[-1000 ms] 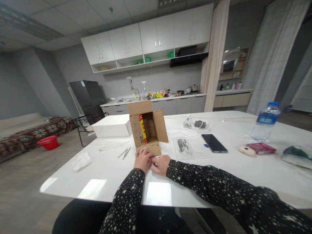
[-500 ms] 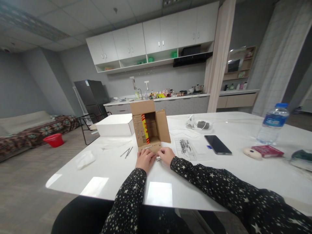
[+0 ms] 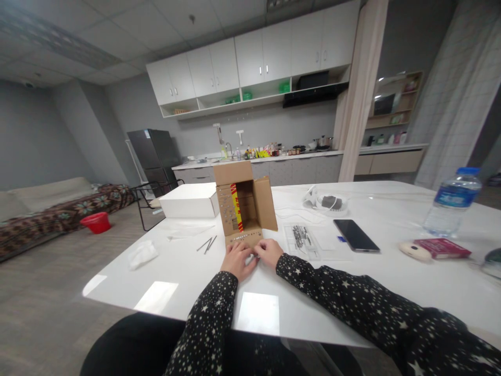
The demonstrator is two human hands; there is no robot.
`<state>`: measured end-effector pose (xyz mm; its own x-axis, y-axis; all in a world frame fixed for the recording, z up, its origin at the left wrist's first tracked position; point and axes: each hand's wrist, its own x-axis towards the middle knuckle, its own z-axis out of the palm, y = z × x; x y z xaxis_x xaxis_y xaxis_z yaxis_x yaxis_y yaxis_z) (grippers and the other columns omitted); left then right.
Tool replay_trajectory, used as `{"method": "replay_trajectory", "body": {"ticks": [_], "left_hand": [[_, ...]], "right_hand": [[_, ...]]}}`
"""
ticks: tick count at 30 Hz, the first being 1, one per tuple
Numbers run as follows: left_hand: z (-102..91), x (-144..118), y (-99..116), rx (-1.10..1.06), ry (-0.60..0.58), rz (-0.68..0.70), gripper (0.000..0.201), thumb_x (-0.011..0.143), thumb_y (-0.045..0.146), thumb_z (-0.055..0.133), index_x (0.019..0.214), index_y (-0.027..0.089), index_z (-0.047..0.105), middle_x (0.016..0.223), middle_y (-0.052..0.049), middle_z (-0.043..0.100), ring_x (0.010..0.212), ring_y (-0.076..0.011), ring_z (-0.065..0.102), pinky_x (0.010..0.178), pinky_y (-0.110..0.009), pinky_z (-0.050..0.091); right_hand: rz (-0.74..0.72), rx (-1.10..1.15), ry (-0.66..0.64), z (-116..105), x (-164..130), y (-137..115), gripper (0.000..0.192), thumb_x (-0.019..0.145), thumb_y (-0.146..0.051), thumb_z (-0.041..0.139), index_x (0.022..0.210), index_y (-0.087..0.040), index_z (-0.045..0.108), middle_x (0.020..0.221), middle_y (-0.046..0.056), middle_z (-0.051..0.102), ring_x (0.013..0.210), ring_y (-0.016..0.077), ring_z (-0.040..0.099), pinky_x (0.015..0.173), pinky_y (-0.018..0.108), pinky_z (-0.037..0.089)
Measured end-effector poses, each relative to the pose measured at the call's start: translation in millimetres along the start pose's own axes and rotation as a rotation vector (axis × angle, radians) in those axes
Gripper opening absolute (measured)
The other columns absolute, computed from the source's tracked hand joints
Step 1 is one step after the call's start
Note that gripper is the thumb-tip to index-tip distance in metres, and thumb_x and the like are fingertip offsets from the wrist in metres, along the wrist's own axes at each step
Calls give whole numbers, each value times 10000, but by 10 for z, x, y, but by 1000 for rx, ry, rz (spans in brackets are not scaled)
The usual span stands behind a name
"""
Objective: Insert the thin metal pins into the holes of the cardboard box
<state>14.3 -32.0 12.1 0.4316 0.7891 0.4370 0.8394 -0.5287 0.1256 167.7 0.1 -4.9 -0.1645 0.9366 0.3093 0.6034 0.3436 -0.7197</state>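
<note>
An upended cardboard box (image 3: 228,211) with spread flaps and red-yellow tape stands before me, its opening towards me. Small pale dots line its left flap and the front flap (image 3: 245,237). At the front flap's near edge rests my left hand (image 3: 236,260), its fingers laid over the cardboard and the thumb held apart. Close beside it, my right hand (image 3: 270,253) pinches thumb and fingers together at the flap's near right corner; whatever is in the pinch is too small to make out. Right of the hands lies a clear plastic case (image 3: 313,253) with several small dark metal pieces (image 3: 301,236).
Thin metal rods (image 3: 210,244) and a crumpled white tissue (image 3: 143,255) lie left. A white box (image 3: 190,201) stands behind them. Rightward are a phone (image 3: 356,235), a white cable bundle (image 3: 331,204), a maroon box (image 3: 444,248), a beige rounded object (image 3: 415,251) and a water bottle (image 3: 452,203).
My left thumb has moved away from its fingers, leaving a gap. The right hand stays pinched near the flap's edge. The whole view has shifted slightly.
</note>
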Motion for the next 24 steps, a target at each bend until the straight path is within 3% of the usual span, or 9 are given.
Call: {"method": "replay_trajectory", "body": {"ticks": [24], "left_hand": [[27,10,-42,2,-26,-48,141,806,283,534,760,195,633,857,-38,639,926,-199,559,823,-361,344]], "right_hand": [[29,-38,-63,-18,-45,-51,208,756,-314,497,656,-188,627,649,-14,626,613,110,523,576,212,356]]}}
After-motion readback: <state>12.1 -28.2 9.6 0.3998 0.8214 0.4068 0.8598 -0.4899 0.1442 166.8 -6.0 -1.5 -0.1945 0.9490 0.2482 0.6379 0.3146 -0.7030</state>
